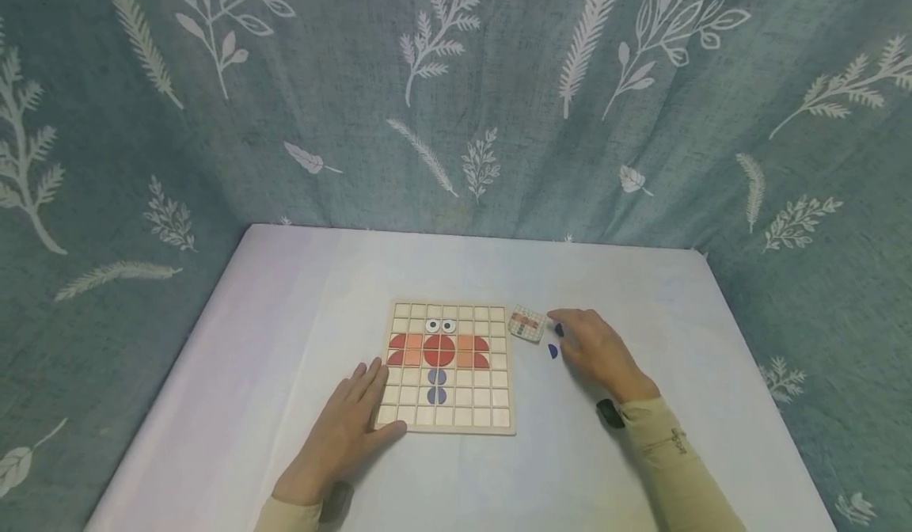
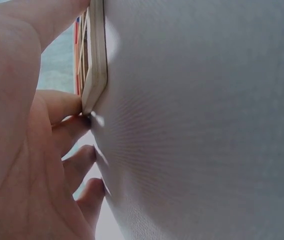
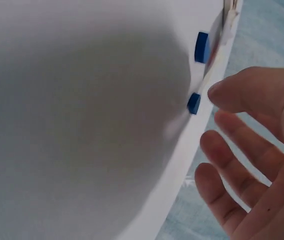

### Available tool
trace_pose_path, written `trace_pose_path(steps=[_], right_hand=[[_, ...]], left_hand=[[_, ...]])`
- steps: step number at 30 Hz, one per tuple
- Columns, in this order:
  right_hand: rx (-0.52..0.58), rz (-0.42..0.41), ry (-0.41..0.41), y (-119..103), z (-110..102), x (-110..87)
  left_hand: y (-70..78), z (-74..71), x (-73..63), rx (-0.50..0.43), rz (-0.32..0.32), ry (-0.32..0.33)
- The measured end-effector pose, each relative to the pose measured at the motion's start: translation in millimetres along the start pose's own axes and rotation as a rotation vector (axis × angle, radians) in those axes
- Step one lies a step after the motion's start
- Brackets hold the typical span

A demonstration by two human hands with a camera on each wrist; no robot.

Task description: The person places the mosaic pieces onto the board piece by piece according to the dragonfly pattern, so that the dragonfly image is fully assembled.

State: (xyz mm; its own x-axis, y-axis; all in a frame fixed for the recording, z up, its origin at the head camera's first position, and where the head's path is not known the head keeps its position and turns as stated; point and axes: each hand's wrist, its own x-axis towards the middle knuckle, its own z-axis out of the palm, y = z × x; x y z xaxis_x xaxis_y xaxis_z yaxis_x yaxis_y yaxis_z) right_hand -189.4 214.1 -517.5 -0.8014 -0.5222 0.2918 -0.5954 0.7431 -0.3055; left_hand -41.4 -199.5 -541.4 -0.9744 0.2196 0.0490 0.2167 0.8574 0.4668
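A square wooden grid board (image 1: 456, 419) lies on the table. On it sit red and orange pieces, blue half-circle pieces (image 1: 437, 396) and two eye pieces (image 1: 440, 325). My left hand (image 1: 349, 423) rests at the board's near left corner, fingers extended along the left side and thumb at the near edge. Its fingertips touch the board's rim (image 2: 97, 55) in the left wrist view. My right hand (image 1: 594, 350) hovers with loosely bent fingers by two loose blue half-circle pieces (image 3: 201, 47), holding nothing. Beside it, a small pattern card (image 1: 528, 324) shows a similar grid picture.
The white tabletop (image 1: 321, 279) carries the board and the loose pieces. Behind and at both sides hangs a green-blue curtain (image 1: 342, 160) with white leaf prints. A dark band (image 1: 609, 413) shows at the right wrist.
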Motion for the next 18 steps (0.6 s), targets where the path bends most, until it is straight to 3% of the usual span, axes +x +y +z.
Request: trace_pose_path(steps=[9, 18], right_hand=[[-0.015, 0.124, -0.063, 1.8, 5.8, 0.7], [-0.078, 0.114, -0.028, 1.0, 5.8, 1.1]], left_hand=[[-0.5, 2.4, -0.6, 0.001, 0.014, 0.012], [1.1, -0.4, 1.1, 0.023, 0.024, 0.031]])
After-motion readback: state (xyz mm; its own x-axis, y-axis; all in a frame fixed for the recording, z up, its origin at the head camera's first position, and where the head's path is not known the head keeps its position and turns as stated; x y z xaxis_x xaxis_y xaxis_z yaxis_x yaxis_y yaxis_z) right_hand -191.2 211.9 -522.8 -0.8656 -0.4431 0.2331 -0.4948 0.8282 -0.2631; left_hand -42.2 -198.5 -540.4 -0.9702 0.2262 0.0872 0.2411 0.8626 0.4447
